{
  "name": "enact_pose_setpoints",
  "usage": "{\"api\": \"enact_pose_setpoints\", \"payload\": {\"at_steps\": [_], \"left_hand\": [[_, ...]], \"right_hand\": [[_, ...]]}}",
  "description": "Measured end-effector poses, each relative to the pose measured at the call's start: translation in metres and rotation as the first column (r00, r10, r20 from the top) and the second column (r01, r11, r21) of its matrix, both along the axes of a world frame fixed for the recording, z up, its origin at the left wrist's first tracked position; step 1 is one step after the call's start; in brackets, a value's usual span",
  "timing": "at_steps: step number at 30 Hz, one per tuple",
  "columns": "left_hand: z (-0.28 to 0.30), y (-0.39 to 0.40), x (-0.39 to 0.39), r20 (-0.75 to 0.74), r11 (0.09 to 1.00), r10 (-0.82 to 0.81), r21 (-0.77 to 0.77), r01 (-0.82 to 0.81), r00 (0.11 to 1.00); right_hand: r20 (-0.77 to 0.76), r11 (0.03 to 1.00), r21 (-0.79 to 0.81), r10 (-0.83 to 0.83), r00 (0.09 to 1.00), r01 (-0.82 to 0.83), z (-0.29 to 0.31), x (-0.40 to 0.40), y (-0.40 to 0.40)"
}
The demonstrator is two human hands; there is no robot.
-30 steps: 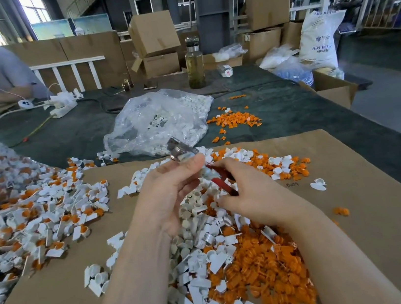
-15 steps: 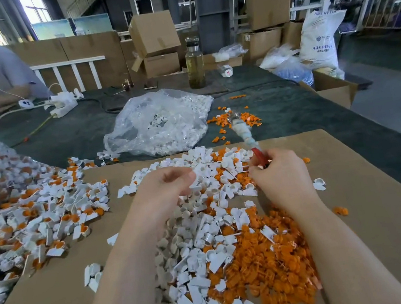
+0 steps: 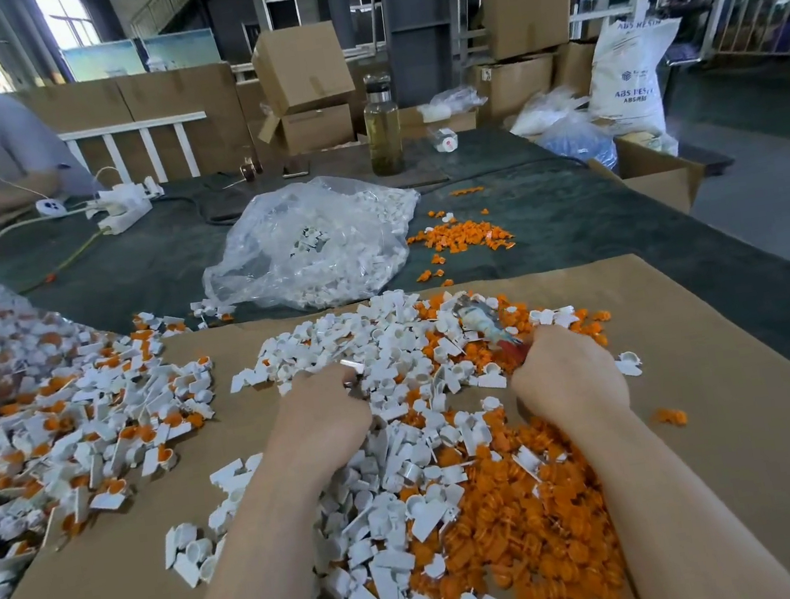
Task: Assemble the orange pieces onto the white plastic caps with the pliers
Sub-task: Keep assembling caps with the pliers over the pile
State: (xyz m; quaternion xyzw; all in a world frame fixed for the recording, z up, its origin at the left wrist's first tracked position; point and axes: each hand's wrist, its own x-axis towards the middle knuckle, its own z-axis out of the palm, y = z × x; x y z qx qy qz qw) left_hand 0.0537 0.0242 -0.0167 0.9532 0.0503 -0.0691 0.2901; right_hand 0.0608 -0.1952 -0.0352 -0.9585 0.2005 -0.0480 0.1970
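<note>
Light, rigid white plastic caps and orange pieces lie heaped on the bench between both hands, each small enough to pinch by its rim. The right hand, lower than half a second ago, grips the pliers by their red handles, while the left hand, curled, now digs among caps.

loose caps and pieces on cardboard sheet, assembled pile left, bag behind
</note>
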Motion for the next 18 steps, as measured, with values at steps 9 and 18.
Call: {"api": "enact_pose_setpoints", "payload": {"at_steps": [9, 18], "left_hand": [[0.0011, -0.0016, -0.001, 0.049, 0.99, -0.026, -0.14, 0.032, 0.998], [-0.0068, -0.0047, 0.0002, 0.131, 0.993, -0.065, -0.088, 0.077, 0.989]], "right_hand": [[0.015, 0.973, 0.049, 0.225, 0.974, -0.225, -0.0019, 0.0041, 0.005], [0.03, 0.965, 0.032, 0.259, 0.965, -0.26, -0.0026, 0.0028, 0.0049]]}}
